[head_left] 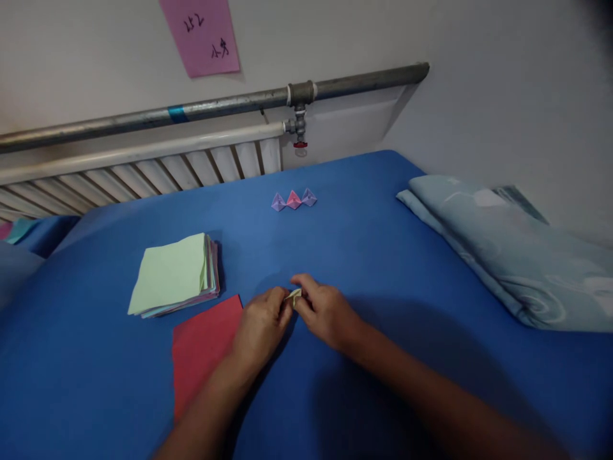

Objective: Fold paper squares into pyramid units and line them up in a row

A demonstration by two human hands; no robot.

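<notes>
Between my two hands is a small folded piece of pale yellow paper (295, 296), partly hidden by the fingers. My left hand (265, 316) pinches its left side, thumb and fingers closed. From the right, my right hand (325, 310) grips the other side between thumb and curled fingers. Under and beside my left forearm lies a red sheet of paper (204, 348). Farther off, three small folded paper pieces, two purple and one pink (294, 199), sit in a row touching at their corners.
A stack of coloured paper with a light green top sheet (170, 271) lies at left on the blue sheet (364, 230). A folded pale blue-green blanket (507, 255) rests at right. Behind run a radiator (182, 167) and a metal pipe with a red-handled valve (300, 128).
</notes>
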